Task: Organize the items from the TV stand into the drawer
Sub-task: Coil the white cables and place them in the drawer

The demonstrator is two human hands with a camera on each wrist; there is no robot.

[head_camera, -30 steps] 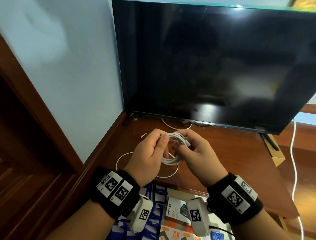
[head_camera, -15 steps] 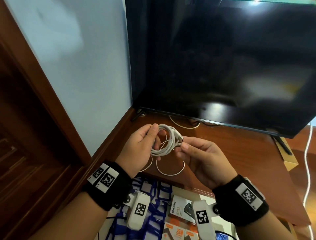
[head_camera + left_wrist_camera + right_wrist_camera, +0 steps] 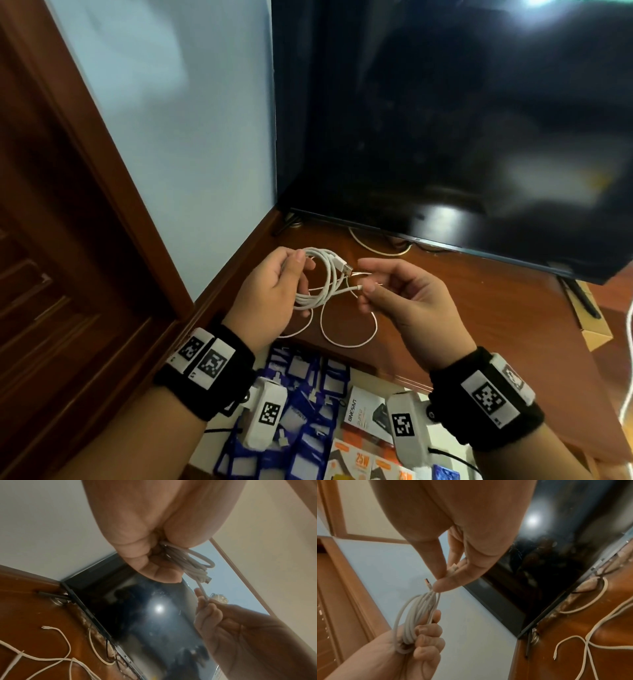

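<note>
1. The TV stand (image 3: 479, 308) was observed with a television (image 3: 445, 120) standing at its rear. One loose white cable (image 3: 346, 337) was seen lying on the wood near the front edge, and a further white lead (image 3: 376, 248) was seen under the television. These were judged not yet put away.
2. The drawer (image 3: 346, 373) was seen open below the front edge of the stand. It was found to hold blue-framed sleeves (image 3: 301, 428) on the left and boxed chargers (image 3: 363, 414) towards the right; the orange-and-white boxes at the bottom edge were only partly in view.
3. A coiled white cable (image 3: 322, 281) was held above the stand, well clear of the drawer. It was judged wound but not yet stowed, so the task was put at an early-to-middle stage.
4. The left hand (image 3: 274, 294) was recorded with its grip closed round one side of the coil, fingers curled through the loops.
5. The right hand (image 3: 404, 298) was recorded pinching the free end of the coiled cable between thumb and forefinger, the remaining fingers loosely bent.
6. The USB plug (image 3: 346, 268) was noted projecting from the coil, between the two hands.
</note>
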